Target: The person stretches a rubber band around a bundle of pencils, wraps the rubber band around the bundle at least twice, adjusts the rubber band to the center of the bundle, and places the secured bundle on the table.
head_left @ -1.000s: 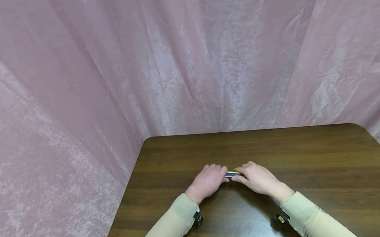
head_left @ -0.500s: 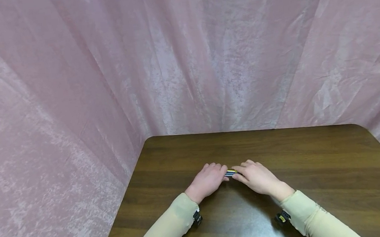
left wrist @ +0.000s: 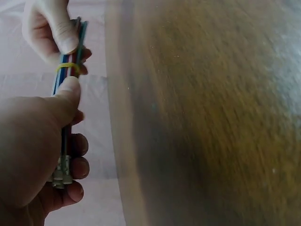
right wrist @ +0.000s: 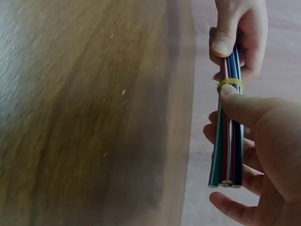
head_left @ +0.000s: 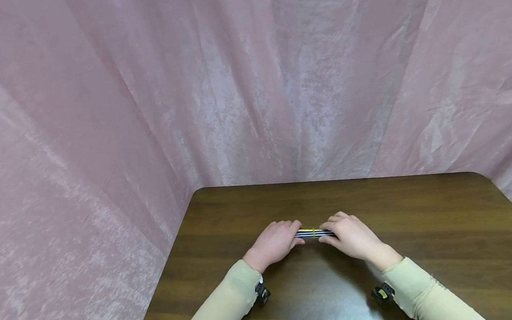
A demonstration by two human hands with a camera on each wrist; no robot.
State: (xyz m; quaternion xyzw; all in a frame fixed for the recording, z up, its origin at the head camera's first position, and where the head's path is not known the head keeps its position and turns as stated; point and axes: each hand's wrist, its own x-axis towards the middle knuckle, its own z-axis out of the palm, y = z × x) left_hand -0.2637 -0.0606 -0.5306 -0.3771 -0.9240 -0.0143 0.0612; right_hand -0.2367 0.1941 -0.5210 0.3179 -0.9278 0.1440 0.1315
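Both hands hold one bundle of striped pencils (head_left: 307,233), dark blue, red, green and white, lying crosswise between them above the table. Around the bundle's middle runs a yellow rubber band (left wrist: 68,67). My left hand (head_left: 274,244) grips the end with the metal ferrules (left wrist: 61,170), its thumb laid along the pencils just short of the band. The other end, with flat pencil tips (right wrist: 225,184), lies in my right hand (head_left: 350,235). In the right wrist view, that thumb presses right at the rubber band and the fingers curl behind the pencils.
The brown wooden table (head_left: 406,208) stretches out on every side under the hands. Behind it and to the left hang pink velvet curtains (head_left: 249,79). A small black camera sits under each wrist.
The right hand first shifts slightly left, covering the rubber band, then draws back to the right. The hands now stand farther apart, and more of the bundle with its band shows between them.
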